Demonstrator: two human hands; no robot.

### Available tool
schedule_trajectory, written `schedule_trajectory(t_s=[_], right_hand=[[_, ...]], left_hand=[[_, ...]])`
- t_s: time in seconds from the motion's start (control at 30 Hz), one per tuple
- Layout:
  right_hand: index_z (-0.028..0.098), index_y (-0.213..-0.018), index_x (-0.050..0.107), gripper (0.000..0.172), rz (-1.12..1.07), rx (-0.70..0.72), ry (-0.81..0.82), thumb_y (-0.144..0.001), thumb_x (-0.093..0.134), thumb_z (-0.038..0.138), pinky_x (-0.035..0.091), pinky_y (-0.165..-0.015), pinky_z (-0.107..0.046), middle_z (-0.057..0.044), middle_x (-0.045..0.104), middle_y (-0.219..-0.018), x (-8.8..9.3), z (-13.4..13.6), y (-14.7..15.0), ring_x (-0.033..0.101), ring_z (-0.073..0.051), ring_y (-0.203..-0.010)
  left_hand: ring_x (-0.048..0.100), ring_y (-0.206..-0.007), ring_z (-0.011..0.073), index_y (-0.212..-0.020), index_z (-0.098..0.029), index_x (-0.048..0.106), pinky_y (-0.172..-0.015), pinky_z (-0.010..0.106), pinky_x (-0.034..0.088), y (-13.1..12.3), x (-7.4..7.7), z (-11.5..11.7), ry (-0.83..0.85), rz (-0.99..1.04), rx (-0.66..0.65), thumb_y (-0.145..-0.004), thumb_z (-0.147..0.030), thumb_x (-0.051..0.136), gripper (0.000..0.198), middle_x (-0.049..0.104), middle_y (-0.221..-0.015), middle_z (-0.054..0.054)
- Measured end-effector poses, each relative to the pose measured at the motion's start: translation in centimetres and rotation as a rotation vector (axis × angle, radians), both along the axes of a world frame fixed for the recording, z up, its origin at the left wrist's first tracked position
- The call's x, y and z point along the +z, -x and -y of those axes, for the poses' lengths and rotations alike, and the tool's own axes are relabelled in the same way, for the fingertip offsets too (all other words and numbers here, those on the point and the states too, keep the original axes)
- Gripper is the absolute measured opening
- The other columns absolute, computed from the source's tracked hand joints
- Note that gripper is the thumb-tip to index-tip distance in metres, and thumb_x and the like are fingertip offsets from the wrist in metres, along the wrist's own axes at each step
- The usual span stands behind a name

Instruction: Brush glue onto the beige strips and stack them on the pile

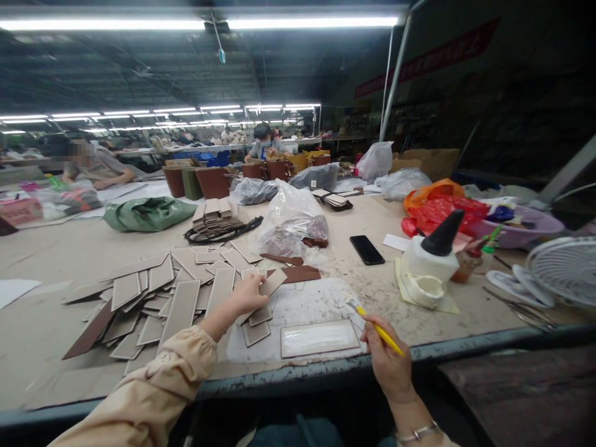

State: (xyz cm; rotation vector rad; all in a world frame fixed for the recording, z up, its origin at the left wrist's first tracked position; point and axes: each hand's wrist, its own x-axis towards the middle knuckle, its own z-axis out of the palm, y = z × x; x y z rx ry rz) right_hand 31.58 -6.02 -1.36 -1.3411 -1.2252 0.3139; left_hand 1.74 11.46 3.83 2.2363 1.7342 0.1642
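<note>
My right hand [388,360] is closed around a small brush [382,332] with a yellow handle, its bristle end pointing up and left. Below the brush tip, near the table edge, lies a rectangular panel [320,339] coated with something white and wet-looking. My left hand [250,294] has its fingers closed at the end of a beige rectangular piece [274,282], over the right side of a loose pile. That pile of beige, dark-edged pieces [181,304] spreads to the left. A dark brown strip [298,274] lies just behind the held piece.
A white bottle with a black cone cap [431,257] stands at right, beside a phone [367,249], a fan [565,270] and scissors [521,307]. Behind the pile are a clear plastic bag [293,223], stacked pieces [216,217] and a green bag [149,214]. Two people sit farther back.
</note>
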Motion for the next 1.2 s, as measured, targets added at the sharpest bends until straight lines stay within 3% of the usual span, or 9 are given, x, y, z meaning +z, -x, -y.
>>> schedule_trajectory(t_s=[0.37,0.73,0.9,1.07,1.13,1.2], right_hand=[[0.019,-0.102,0.063,0.022,0.037,0.024,0.011,-0.092,0.053,0.036,0.047,-0.049,-0.021,0.001,0.059,-0.063,0.3,0.0,0.3,0.057,-0.012,-0.053],[0.019,-0.101,0.064,0.024,0.042,0.011,0.024,-0.092,0.053,0.039,0.048,-0.048,-0.021,0.0,0.061,-0.064,0.2,0.1,0.2,0.058,-0.012,-0.051],[0.02,-0.101,0.064,0.022,0.055,0.005,-0.011,-0.092,0.054,0.036,0.049,-0.049,-0.022,-0.001,0.063,-0.069,0.3,-0.1,0.3,0.058,-0.012,-0.051],[0.021,-0.105,0.062,0.019,0.051,0.006,-0.06,-0.093,0.052,0.032,0.048,-0.047,-0.022,-0.001,0.065,-0.073,0.1,0.0,0.4,0.055,-0.01,-0.049],[0.022,-0.108,0.061,0.02,0.039,0.022,-0.06,-0.095,0.049,0.03,0.049,-0.048,-0.022,0.0,0.066,-0.074,0.1,0.0,0.5,0.056,-0.01,-0.049],[0.022,-0.108,0.061,0.019,0.035,0.044,-0.065,-0.095,0.049,0.03,0.053,-0.054,-0.024,-0.002,0.069,-0.083,0.2,-0.1,0.6,0.062,-0.012,-0.058]], left_hand=[[0.054,-0.103,0.0391,-0.074,-0.019,0.067,-0.094,0.048,0.035,-1.5,-1.1,0.3,-0.036,-0.024,-0.108,-0.059,-0.039,0.07,0.025,0.062,-0.1,0.016],[0.052,-0.107,0.0375,-0.083,-0.017,0.066,-0.095,0.047,0.034,-2.1,-0.9,0.3,-0.039,0.014,-0.089,-0.062,-0.034,0.068,0.027,0.061,-0.103,0.015],[0.057,-0.095,0.0334,-0.086,-0.019,0.066,-0.083,0.039,0.042,-1.6,0.3,0.0,0.0,0.119,-0.053,-0.061,-0.043,0.07,0.035,0.062,-0.098,0.012],[0.061,-0.086,0.0254,-0.089,-0.018,0.064,-0.075,0.032,0.045,-1.6,2.9,0.6,0.067,0.302,-0.099,-0.067,-0.043,0.064,0.033,0.065,-0.09,0.007],[0.062,-0.083,0.0223,-0.092,-0.017,0.064,-0.074,0.03,0.047,-2.1,4.0,1.7,0.223,0.499,-0.155,-0.069,-0.042,0.063,0.034,0.066,-0.09,0.006],[0.063,-0.081,0.021,-0.094,-0.016,0.065,-0.074,0.03,0.048,-3.0,4.6,3.3,0.496,0.748,-0.179,-0.069,-0.041,0.063,0.035,0.067,-0.089,0.006]])
